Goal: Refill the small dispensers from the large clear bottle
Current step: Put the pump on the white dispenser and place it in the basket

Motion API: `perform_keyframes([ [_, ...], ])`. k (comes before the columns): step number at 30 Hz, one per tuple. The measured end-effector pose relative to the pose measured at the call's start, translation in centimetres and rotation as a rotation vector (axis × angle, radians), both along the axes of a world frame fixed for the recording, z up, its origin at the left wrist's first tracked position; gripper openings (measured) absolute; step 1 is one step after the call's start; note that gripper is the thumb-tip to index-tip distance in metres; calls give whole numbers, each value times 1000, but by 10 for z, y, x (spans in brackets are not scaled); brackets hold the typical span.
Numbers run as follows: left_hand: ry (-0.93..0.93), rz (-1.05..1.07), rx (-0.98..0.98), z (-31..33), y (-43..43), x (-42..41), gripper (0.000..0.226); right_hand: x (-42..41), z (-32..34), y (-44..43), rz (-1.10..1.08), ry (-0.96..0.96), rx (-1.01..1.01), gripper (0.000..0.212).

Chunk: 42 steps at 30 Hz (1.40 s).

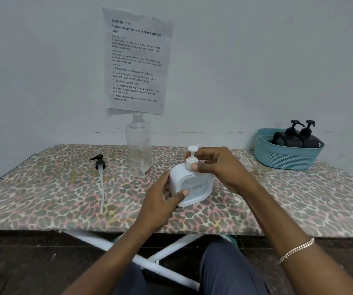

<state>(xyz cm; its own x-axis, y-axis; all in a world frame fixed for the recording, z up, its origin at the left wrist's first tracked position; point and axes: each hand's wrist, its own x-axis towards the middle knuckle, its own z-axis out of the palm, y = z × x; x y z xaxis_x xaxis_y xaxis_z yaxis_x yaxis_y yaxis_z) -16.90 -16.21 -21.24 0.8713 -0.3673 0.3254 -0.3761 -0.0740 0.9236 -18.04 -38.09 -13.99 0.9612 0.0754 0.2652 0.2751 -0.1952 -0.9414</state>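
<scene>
The small dispenser [190,184] stands near the middle of the desk [298,199], tilted, with the left hand [162,201] on its near left side and the right hand [216,167] at its pump, on the right. Just behind it to the left stands the large bottle [139,145], uncapped, at the far edge below a sheet of paper [136,60] on the wall. Left of the bottle a loose pump [100,177] lies flat, its tube pointing near. At the far right, a basket [286,154] holds two dispensers [296,137].
</scene>
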Motion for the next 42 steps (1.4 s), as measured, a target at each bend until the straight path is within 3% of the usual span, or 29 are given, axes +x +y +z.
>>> perform_keyframes([
  [2,-2,-2,3,1,0,-1,57,0,-6,8,-104,-35,2,24],
  [6,-3,-5,0,1,0,-2,58,1,-6,29,-292,-94,-212,34],
  [9,1,-2,7,0,0,-2,57,1,2,20,-200,-33,-275,25],
  [12,1,8,10,0,0,-1,58,0,8,0,54,43,-84,32],
  [14,-3,12,9,0,-1,-1,57,0,6,-6,110,34,45,36],
  [20,-2,4,7,1,0,-2,57,-3,-10,17,-203,-127,-11,17],
  [23,2,5,-1,1,0,-2,57,-5,-10,26,-283,-124,-94,25],
  [26,3,1,-3,0,-1,-2,59,-6,-3,15,-144,-30,-163,36],
  [29,-4,7,-1,0,-1,-2,59,-11,3,4,20,52,-43,38],
  [32,-16,5,1,-1,-1,-2,57,-12,0,2,21,13,-26,30],
  [42,-42,24,11,-5,-2,-2,61,-6,-9,8,-88,19,113,36],
])
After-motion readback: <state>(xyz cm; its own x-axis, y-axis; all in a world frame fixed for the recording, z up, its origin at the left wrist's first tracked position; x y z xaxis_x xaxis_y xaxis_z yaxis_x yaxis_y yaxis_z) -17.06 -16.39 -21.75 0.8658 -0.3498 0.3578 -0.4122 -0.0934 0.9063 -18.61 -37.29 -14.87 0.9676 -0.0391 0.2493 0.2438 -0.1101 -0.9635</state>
